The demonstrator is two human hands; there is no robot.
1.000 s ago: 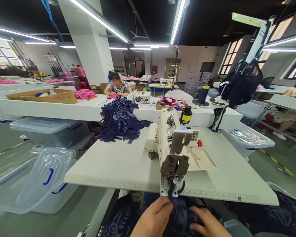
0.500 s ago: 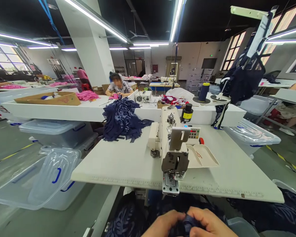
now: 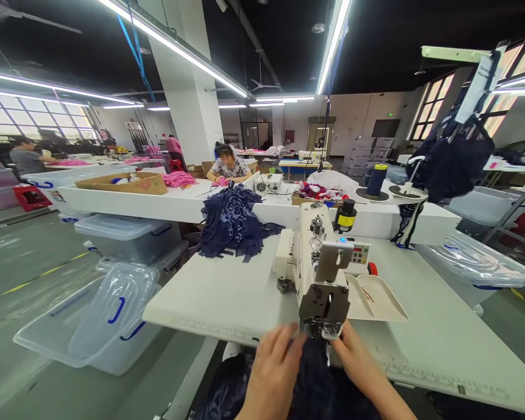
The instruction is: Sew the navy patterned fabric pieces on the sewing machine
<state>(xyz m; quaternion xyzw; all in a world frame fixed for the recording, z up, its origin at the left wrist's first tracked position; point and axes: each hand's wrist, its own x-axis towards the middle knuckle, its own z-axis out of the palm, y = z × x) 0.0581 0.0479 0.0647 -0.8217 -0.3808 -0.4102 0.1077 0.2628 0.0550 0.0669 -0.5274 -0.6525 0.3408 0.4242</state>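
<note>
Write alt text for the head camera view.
Two bare hands, left hand and right hand, press navy fabric under the head of a white sewing machine at a white table; a navy fabric pile lies behind.

We see the sewing machine point(image 3: 321, 274) standing on the counter point(image 3: 227, 291), with a tray point(image 3: 374, 291) just to its right. Behind it to the left lies a fabric pile point(image 3: 234, 221); behind it to the right stands a thread cone point(image 3: 378, 179). Storage bins point(image 3: 100, 309) sit on the floor left of the counter. At the near edge, fabric point(image 3: 315, 373) lies between the left hand point(image 3: 273, 370) and right hand point(image 3: 354, 361), under the machine's head.
</note>
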